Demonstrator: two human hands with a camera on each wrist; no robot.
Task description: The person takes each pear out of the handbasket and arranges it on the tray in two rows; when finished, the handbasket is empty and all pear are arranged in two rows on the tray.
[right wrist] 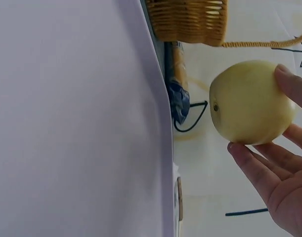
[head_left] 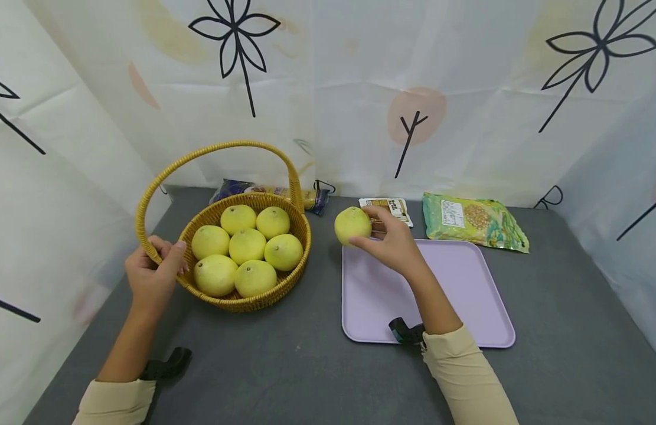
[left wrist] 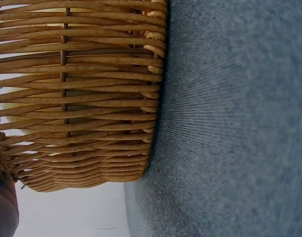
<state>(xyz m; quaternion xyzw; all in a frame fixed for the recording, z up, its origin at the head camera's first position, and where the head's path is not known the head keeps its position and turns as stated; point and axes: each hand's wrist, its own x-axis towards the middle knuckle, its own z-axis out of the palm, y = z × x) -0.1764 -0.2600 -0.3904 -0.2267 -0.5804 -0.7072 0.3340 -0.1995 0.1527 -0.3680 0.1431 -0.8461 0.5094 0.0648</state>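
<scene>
The left hand (head_left: 153,273) grips the handle base and rim of a wicker basket (head_left: 264,300) that holds several yellow-green fruits (head_left: 248,247). In the left wrist view the woven basket side (left wrist: 76,98) fills the upper left, with part of the hand (left wrist: 3,210) at the lower left edge. Above the far left corner of a lilac tray (head_left: 428,295), the right hand (head_left: 394,243) pinches one yellow-green fruit (head_left: 352,226) between thumb and fingers. That fruit (right wrist: 252,102) is held clear of the tray (right wrist: 81,118) in the right wrist view, the hand (right wrist: 289,182) around its right side.
A green and yellow packet (head_left: 473,221) lies behind the tray, and a small white and brown packet (head_left: 388,209) is left of it. Behind the basket is a blue packet (head_left: 318,200). A patterned curtain (head_left: 349,118) hangs along the grey table's (head_left: 285,372) back edge.
</scene>
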